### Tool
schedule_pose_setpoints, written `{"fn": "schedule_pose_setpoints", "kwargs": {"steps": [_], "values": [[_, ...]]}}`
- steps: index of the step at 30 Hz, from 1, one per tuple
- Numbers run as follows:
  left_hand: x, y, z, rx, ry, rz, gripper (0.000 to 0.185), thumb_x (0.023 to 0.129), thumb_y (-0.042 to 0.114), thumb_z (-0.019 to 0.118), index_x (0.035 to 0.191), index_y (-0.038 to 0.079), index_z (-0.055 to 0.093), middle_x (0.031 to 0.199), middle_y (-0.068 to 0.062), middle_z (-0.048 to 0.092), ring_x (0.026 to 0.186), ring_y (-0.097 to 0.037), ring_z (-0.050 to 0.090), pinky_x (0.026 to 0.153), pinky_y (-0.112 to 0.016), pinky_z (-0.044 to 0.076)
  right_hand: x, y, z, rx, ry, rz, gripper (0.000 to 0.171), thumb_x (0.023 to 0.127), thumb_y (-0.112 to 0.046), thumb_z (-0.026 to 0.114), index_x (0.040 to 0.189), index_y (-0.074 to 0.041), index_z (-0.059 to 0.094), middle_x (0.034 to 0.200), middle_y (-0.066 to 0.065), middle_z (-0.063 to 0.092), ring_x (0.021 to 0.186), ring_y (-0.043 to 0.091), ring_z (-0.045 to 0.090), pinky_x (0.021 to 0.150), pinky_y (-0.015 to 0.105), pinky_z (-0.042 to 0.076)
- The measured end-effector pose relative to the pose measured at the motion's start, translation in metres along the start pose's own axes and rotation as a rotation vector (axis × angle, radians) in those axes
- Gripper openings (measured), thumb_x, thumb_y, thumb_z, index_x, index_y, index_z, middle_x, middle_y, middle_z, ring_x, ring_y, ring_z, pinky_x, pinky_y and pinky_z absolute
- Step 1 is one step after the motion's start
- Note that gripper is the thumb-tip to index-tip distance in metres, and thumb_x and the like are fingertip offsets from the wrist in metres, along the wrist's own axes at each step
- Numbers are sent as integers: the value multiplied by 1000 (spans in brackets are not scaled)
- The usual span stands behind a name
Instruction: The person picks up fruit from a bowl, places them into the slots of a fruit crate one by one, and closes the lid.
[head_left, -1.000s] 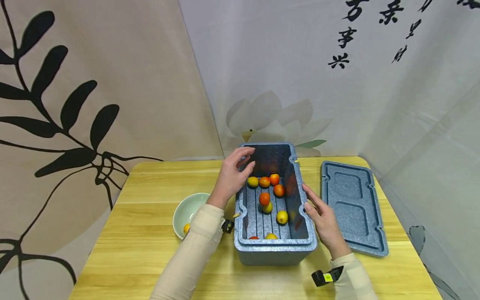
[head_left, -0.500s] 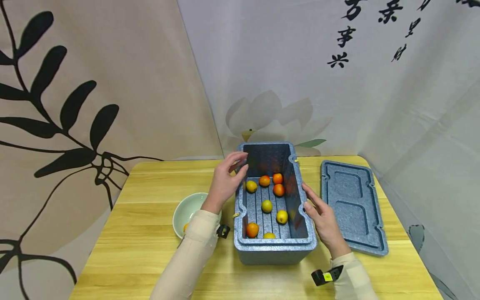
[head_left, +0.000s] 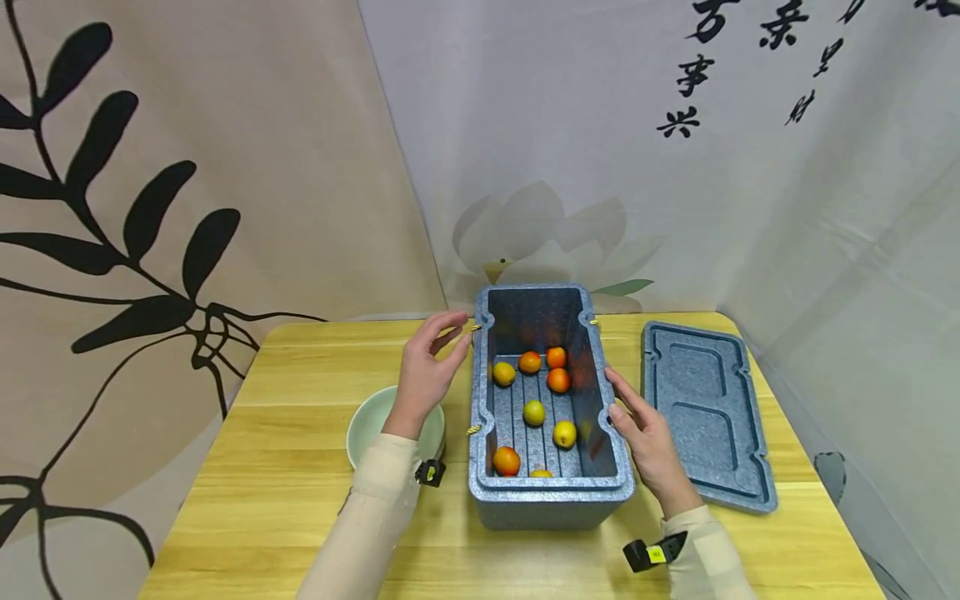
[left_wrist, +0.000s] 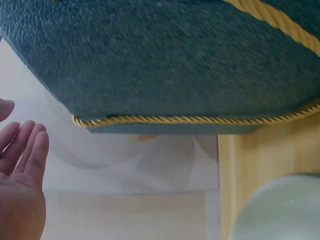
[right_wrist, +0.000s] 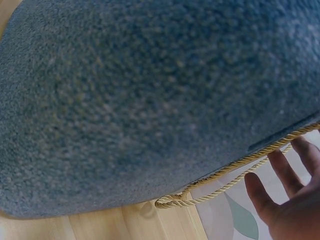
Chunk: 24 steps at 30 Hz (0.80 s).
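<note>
A speckled blue-grey foam box (head_left: 551,496) stands uncovered on the wooden table. Several small round fruits lie on its ribbed floor, among them an orange one (head_left: 506,461) in the near left corner and a yellow one (head_left: 565,433) by the right wall. My left hand (head_left: 427,371) hovers just outside the box's left rim with loosely bent fingers and nothing in them. On the other side, my right hand (head_left: 648,442) rests against the box's right wall, fingers extended. The right wrist view shows its fingertips at the gold rope handle (right_wrist: 220,172).
Left of the box is a pale green bowl (head_left: 363,425), partly covered by my left arm. The box's lid (head_left: 705,412) lies flat on the right of the table (head_left: 285,467). Another gold rope (left_wrist: 185,120) runs along the box's left side.
My left hand, empty, has moved left from over the box to outside its rim. An orange fruit above a yellow one is gone from mid-box; one now shows fully at near left.
</note>
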<state>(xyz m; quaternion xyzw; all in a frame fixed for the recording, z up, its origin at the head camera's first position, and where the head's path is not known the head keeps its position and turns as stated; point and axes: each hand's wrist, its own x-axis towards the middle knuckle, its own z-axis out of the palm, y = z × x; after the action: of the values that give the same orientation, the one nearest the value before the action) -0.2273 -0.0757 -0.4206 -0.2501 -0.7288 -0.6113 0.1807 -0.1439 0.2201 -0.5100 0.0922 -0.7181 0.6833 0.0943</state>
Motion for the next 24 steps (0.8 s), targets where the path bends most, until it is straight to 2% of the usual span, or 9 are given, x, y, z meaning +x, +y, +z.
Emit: {"fn": "schedule_pose_setpoints", "kwargs": {"steps": [9,18,21,24], "values": [[-15,-5,-14,-5,41,-24,31,86,-16,64,117,-16,59,117,-30,58,113,-43,56,97,-57,45,-1,1,-1,-2,-5,-6,46,102,1,47,147,-4,44,152,17,37,129,11,46,97,21,46],[-39,-10,-37,64,69,-69,32,87,-14,65,119,-16,60,119,-30,58,116,-43,54,105,-44,41,0,1,-1,-6,2,-5,46,101,1,47,147,-4,44,152,15,38,130,13,45,96,21,46],[-50,-19,-46,131,71,-117,33,88,-11,66,120,-13,61,121,-27,60,118,-39,53,107,-43,40,0,1,-1,-7,0,-2,46,101,0,47,147,-5,44,152,14,38,128,13,47,96,21,46],[-66,-41,-57,249,60,-187,34,89,-4,70,122,-6,63,123,-18,61,120,-31,54,107,-41,40,0,1,-1,-12,-4,0,46,102,0,47,148,-5,44,152,14,38,126,11,50,95,21,47]]}}
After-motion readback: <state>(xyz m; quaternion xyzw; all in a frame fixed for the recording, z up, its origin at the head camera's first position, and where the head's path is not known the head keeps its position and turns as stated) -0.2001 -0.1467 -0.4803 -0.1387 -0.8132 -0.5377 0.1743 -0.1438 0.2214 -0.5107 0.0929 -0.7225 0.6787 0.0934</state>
